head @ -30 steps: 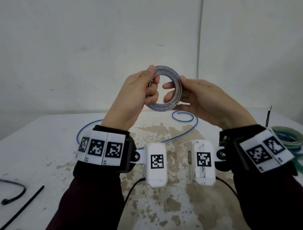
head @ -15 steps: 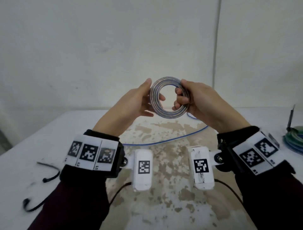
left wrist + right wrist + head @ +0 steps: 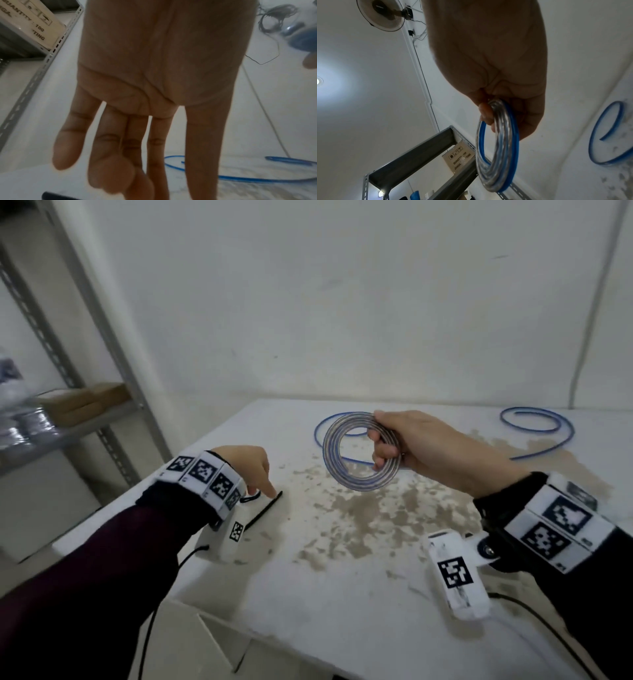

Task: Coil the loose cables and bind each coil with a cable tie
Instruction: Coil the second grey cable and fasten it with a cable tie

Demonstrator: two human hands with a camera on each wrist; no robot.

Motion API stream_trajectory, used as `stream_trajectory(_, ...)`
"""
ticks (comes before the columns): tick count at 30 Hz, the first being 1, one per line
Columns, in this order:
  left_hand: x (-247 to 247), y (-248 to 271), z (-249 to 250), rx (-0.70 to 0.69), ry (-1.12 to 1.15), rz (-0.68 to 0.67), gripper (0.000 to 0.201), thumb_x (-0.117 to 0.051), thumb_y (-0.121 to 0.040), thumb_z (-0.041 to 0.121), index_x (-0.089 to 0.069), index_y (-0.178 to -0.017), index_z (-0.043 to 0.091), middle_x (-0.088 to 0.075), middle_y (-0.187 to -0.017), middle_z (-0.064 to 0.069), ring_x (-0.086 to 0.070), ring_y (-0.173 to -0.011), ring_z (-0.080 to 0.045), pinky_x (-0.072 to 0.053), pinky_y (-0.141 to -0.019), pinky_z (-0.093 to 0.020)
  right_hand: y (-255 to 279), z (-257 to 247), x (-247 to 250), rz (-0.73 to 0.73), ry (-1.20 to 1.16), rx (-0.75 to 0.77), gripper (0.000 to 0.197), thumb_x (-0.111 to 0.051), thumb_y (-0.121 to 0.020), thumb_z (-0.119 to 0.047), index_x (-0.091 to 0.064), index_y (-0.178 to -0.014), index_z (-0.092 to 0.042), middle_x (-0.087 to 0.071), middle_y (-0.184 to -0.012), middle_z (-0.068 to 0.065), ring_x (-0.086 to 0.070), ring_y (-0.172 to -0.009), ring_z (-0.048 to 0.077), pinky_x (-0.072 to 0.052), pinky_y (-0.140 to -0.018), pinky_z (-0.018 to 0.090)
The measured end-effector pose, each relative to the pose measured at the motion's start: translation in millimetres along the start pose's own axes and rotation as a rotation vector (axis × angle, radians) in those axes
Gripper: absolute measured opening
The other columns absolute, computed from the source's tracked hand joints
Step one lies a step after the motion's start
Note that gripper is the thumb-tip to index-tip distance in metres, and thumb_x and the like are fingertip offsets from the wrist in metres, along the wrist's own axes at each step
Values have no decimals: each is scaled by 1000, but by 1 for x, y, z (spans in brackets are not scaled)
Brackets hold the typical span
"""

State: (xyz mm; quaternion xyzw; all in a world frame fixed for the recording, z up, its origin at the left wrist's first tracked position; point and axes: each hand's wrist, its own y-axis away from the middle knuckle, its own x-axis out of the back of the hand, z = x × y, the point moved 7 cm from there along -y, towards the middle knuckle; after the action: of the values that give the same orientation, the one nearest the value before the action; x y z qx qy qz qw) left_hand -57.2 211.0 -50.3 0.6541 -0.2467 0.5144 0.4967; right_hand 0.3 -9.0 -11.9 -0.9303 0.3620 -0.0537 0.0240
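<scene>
A coiled cable (image 3: 361, 451), clear with blue strands, is held above the middle of the table (image 3: 342, 594) by the right hand (image 3: 421, 445), whose fingers are curled through the ring and clamped on its right side while the thumb lies along the top. In the right wrist view the coil (image 3: 497, 147) is seen edge-on, hanging below the closed fingers (image 3: 485, 115), with no tie visible around it. The left hand (image 3: 248, 465) is lowered near the left edge of the table, and its index fingertip is pointed down at the far end of a black cable tie (image 3: 265, 510) that lies straight on the surface; whether the tip actually touches the tie cannot be told. In the left wrist view the fingers (image 3: 109, 148) are shown extended and slightly apart, nothing being held, and a dark end of something is glimpsed at the bottom edge of that view. A loose blue cable (image 3: 537, 426) is spread over the far part of the table, one loop being seen behind the coil and a curled end near the far right corner. A metal shelving rack (image 3: 102, 337) carrying a cardboard box (image 3: 85, 402) stands beyond the left edge of the table, against the wall.
</scene>
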Motion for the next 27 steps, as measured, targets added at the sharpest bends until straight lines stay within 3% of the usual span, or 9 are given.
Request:
stream_trajectory(3, -15, -6, -3, 14, -81, -56, 31, -72, -82, 34, -63, -83, 4, -58, -67, 1, -54, -64, -17, -43, -59, -24, -2, 2, -12, -27, 7, -13, 36, -31, -103, -25, -50, -76, -11, -39, -48, -3, -48, -54, 17, -46, -67, 29)
stream_trajectory(7, -26, -17, -8, 49, -173, -2, 26, -76, -78, 26, -60, -69, 7, -58, -70, 2, -66, -96, -28, -53, -84, -34, 0, 8, -14, -51, 44, -20, 38, -31, -103, -28, -52, -76, -12, -42, -49, -4, -51, -56, 16, -39, -77, 37)
stream_trajectory(11, -20, -8, -2, 46, -178, -16, 18, -69, -82, 14, -62, -68, 5, -67, -72, -6, -67, -78, -25, -56, -76, -34, 3, 5, -10, -50, 47, -30, 37, -31, -103, -28, -51, -77, -11, -41, -50, -3, -51, -55, 15, -40, -76, 35)
stream_trajectory(14, -3, 11, 22, -43, 109, -52, 16, -58, -91, 12, -62, -94, -4, -73, -81, -13, -64, -57, -20, -49, -56, -25, 7, -9, -1, -48, 14, -15, 37, -30, -103, -26, -50, -77, -10, -39, -50, -2, -49, -55, 17, -46, -67, 27)
stream_trajectory(17, 30, 31, 63, -235, 424, 29, 10, -53, -94, 11, -57, -92, 2, -75, -84, -11, -73, -69, -19, -51, -51, -25, 16, -30, 16, -44, -8, 27, 37, -30, -103, -25, -50, -76, -9, -37, -49, -2, -46, -55, 18, -49, -62, 23)
stream_trajectory(20, 66, 46, 112, -448, 655, 206, 18, -45, -96, 11, -59, -98, -1, -73, -93, -12, -73, -80, -16, -58, -60, -31, 28, -47, 42, -32, 12, 74, 38, -30, -102, -25, -50, -75, -9, -37, -49, -2, -46, -56, 18, -47, -65, 25)
stream_trajectory(23, 86, 57, 159, -629, 955, 304, 23, -46, -97, 12, -62, -101, -5, -69, -102, -26, -69, -95, -31, -56, -71, -31, 42, -58, 70, -11, 60, 101, 37, -30, -101, -26, -50, -75, -10, -38, -50, -3, -47, -57, 18, -48, -66, 25)
stream_trajectory(25, 95, 63, 185, -706, 1096, 403, 7, -56, -92, 4, -62, -91, 0, -69, -91, -27, -70, -82, -30, -53, -60, -21, 51, -62, 89, 24, 113, 107, 37, -30, -101, -26, -50, -76, -9, -39, -51, -3, -47, -58, 18, -47, -69, 26)
stream_trajectory(27, 96, 62, 208, -747, 1208, 423, 8, -65, -84, 2, -59, -86, 7, -70, -73, -13, -62, -59, -12, -44, -56, -17, 58, -63, 106, 47, 178, 114, 36, -31, -101, -26, -51, -77, -8, -39, -53, -1, -47, -59, 17, -44, -75, 32)
